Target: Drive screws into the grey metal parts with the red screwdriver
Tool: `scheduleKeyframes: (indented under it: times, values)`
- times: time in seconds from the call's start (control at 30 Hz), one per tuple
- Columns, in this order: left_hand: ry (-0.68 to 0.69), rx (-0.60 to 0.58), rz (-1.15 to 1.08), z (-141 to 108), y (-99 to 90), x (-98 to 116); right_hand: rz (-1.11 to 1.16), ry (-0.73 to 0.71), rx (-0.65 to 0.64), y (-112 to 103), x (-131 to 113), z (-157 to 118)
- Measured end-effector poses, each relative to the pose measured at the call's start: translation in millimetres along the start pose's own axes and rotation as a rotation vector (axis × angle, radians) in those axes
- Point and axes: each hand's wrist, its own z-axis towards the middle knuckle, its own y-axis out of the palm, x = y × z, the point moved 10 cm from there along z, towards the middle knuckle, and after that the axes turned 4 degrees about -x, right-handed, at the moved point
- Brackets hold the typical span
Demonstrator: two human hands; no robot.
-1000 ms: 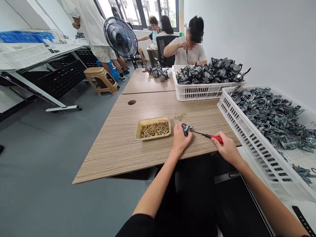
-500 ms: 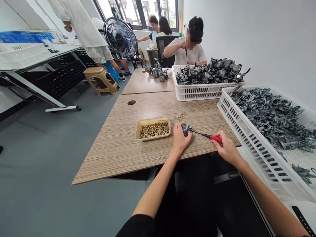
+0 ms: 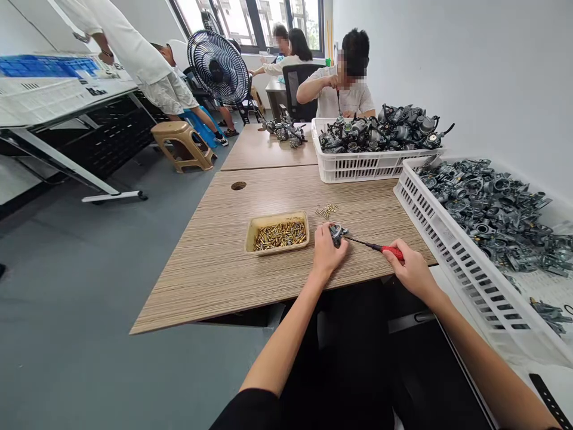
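My left hand [image 3: 327, 249] is closed around a small grey metal carburetor body [image 3: 339, 233], holding it on the wood-grain table [image 3: 206, 263]. The fingers hide part of the casting. In my right hand [image 3: 409, 266] is the red handle of a screwdriver [image 3: 373, 245]; its thin dark shaft points left and its tip meets the carburetor body. To the left of my left hand sits a shallow yellowish tray [image 3: 249, 242] of small brass parts [image 3: 281, 235]. A little pile of similar brass pieces [image 3: 326, 210] lies just beyond the carburetor body.
At right, a white crate [image 3: 465, 280] holds many grey metal castings. Another white crate [image 3: 326, 170], heaped with carburetors, stands at the back before a seated co-worker [image 3: 353, 89]. More carburetors [image 3: 286, 131] lie farther back. A fan [image 3: 218, 67] and a stool [image 3: 183, 143] are at left.
My hands, the screwdriver and the carburetor body look almost unmoved. In the background, a standing person leans farther left, and a seated person by the window has stretched out an arm.
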Motion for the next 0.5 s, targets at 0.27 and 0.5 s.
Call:
scheduleKeyframes:
  times: [0.27, 0.5]
  values:
    - [-0.011, -0.002, -0.004, -0.1, -0.2, -1.0, 0.019, -0.048, -0.025, 1.6, -1.2, -0.6]
    - [0.004, 0.005, 0.001, -0.1, 0.1, -0.5, 0.051, -0.032, -0.018, 2.2, 0.8, -0.4]
